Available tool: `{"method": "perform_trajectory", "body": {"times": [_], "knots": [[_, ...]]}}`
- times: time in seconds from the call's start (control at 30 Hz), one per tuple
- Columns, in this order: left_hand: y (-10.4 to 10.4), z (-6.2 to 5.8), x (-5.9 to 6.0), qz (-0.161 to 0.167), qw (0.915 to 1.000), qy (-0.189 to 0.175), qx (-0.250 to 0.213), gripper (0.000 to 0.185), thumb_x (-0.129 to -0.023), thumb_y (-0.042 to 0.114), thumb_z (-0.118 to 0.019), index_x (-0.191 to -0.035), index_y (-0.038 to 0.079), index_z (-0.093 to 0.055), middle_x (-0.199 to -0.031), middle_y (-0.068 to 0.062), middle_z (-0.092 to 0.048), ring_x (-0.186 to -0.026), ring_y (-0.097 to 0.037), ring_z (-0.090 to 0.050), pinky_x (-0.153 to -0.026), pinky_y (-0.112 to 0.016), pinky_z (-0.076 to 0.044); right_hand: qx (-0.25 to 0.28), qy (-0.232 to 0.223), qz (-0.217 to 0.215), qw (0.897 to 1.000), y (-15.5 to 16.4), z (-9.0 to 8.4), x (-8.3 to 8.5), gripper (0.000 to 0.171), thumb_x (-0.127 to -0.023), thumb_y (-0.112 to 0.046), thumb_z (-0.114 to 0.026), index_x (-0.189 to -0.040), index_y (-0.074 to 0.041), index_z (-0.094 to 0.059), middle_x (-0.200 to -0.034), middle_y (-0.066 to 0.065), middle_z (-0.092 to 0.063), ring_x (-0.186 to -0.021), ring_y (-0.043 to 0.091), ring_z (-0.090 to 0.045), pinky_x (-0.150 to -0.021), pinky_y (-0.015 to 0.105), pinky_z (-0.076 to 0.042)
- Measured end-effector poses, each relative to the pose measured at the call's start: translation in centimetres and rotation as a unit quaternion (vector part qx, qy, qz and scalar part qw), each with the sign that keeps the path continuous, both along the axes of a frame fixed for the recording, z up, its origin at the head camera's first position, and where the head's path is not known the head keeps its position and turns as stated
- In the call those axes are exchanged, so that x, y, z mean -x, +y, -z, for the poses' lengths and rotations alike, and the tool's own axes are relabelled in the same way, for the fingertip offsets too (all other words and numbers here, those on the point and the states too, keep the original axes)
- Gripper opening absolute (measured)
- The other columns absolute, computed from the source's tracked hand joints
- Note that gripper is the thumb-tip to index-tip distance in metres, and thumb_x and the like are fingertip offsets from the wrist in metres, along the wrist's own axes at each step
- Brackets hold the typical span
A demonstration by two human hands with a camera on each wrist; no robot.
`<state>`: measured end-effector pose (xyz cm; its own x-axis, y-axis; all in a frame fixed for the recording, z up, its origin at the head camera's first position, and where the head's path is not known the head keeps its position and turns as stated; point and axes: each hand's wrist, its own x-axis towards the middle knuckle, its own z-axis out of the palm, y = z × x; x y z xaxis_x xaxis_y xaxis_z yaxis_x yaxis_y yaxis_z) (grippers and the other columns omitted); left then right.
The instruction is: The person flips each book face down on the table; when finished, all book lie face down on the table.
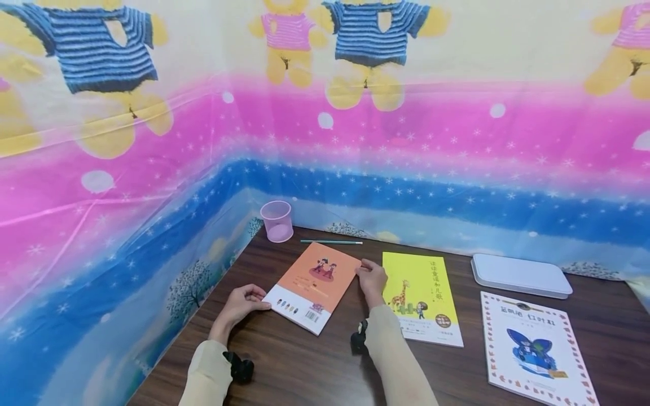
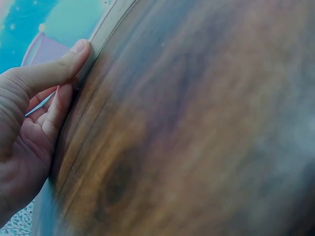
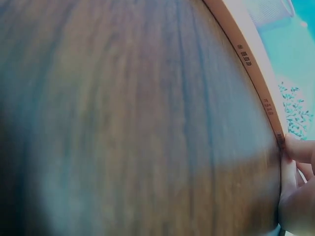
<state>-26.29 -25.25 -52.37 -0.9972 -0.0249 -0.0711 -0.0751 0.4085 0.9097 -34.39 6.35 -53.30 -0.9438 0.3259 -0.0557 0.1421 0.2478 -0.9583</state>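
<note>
An orange book (image 1: 317, 282) with a white lower band and a barcode lies back cover up over the dark wooden table. My left hand (image 1: 245, 303) pinches its lower left corner. In the left wrist view the left hand (image 2: 37, 108) has its thumb on the edge of the pages, fingers bent below. At the book's upper right side, my right hand (image 1: 372, 280) grips the edge. The right wrist view shows the orange spine (image 3: 251, 64) with small print, and the right hand (image 3: 299, 182) with thumb and fingers at its end.
To the right lie a yellow book (image 1: 424, 293) with a giraffe and a white book (image 1: 535, 344) with a butterfly picture. A white case (image 1: 521, 276) sits at the back right. Behind the orange book are a pencil (image 1: 332, 242) and a pink mesh cup (image 1: 277, 221). Printed cloth (image 1: 406, 129) hangs behind.
</note>
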Motion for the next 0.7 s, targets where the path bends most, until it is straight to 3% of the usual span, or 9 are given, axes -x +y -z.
{"method": "perform_trajectory", "body": {"times": [0.33,0.5,0.7], "knots": [[0.0,0.0,-1.1,0.001,0.9997,0.006,0.022,0.028,-0.075,0.006,-0.082,-0.093,-0.006,-0.064,-0.077,-0.006,-0.063,-0.063,-0.013,-0.057,-0.064,-0.024,-0.05,0.046,-0.03,-0.137,0.989,0.6,-0.2,0.0,0.049,-0.094,0.001,-0.058,-0.142,-0.002,-0.048,-0.133,0.021,-0.06,-0.12,0.032,-0.061,-0.1,0.04,-0.05],[1.0,-0.1,-1.1,0.014,0.9997,-0.003,0.019,0.034,-0.072,0.008,-0.084,-0.096,-0.006,-0.065,-0.077,-0.007,-0.061,-0.063,-0.014,-0.056,-0.062,-0.024,-0.05,0.059,-0.031,-0.143,0.988,1.0,-0.2,-0.1,0.048,-0.094,0.004,-0.056,-0.141,-0.003,-0.05,-0.132,0.02,-0.061,-0.12,0.031,-0.062,-0.099,0.037,-0.051],[1.9,0.0,-0.8,0.013,0.9998,-0.01,0.013,0.034,-0.071,0.005,-0.084,-0.097,-0.006,-0.065,-0.074,-0.006,-0.06,-0.061,-0.013,-0.054,-0.06,-0.023,-0.05,0.039,-0.029,-0.137,0.989,1.4,-0.2,-0.2,0.048,-0.093,0.003,-0.057,-0.14,-0.004,-0.051,-0.131,0.019,-0.062,-0.121,0.031,-0.061,-0.099,0.039,-0.051]]}}
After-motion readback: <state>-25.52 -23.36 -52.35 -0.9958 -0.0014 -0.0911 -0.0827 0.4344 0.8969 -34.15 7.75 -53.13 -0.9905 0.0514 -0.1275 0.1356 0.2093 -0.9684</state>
